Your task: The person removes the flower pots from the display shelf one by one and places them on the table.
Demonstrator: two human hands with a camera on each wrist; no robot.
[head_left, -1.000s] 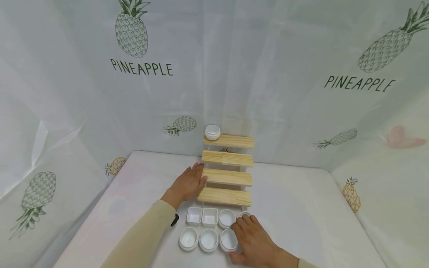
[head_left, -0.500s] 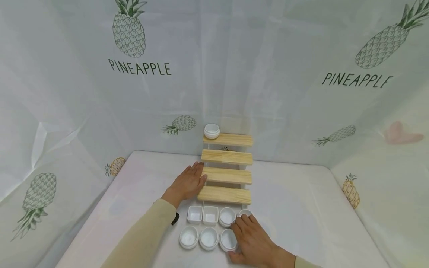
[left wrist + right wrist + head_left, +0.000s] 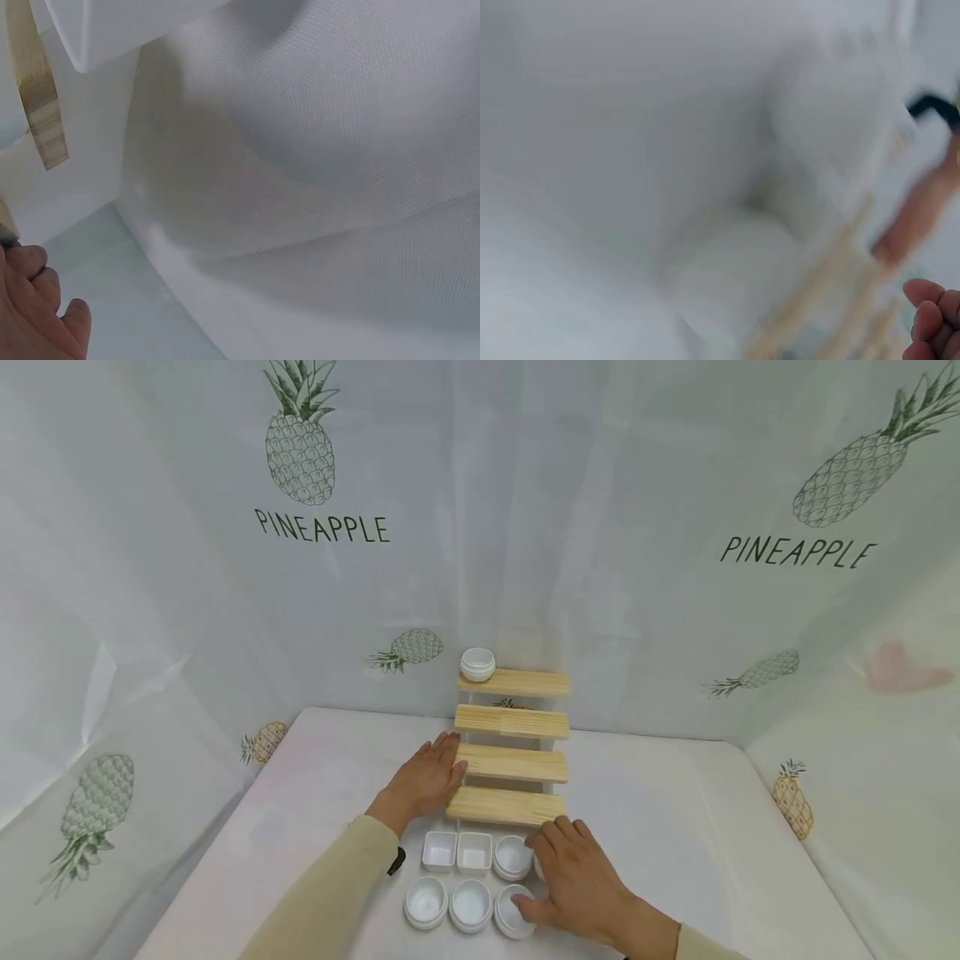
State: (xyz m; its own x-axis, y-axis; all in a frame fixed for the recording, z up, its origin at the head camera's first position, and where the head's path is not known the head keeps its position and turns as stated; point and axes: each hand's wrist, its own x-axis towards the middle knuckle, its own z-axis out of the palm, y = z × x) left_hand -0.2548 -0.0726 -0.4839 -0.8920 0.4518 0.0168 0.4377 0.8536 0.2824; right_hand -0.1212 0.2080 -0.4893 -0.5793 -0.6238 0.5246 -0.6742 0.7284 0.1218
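Observation:
My left hand (image 3: 423,779) rests along the left side of a stepped stand with several wooden shelves (image 3: 510,764). Its fingers look straight in the head view; in the left wrist view the hand (image 3: 37,307) shows only in the lower left corner. My right hand (image 3: 581,881) is over the right end of two rows of small white cups, thumb and fingers spread apart. The thumb overlaps the front right round cup (image 3: 512,922). A back right cup is mostly hidden under the fingers. Blurred cups (image 3: 731,274) lie apart from the right fingertips (image 3: 928,319).
Two square white cups (image 3: 475,852) and a round cup (image 3: 513,857) stand before the stand; two more round cups (image 3: 426,902) are in front. One round cup (image 3: 477,665) sits on the top shelf's left end. Pineapple-printed cloth (image 3: 375,593) surrounds the table (image 3: 675,827).
My right hand has risen and shifted slightly right, its thumb and fingers spreading wider, with the thumb now across the front right cup. The left hand stays at the stand.

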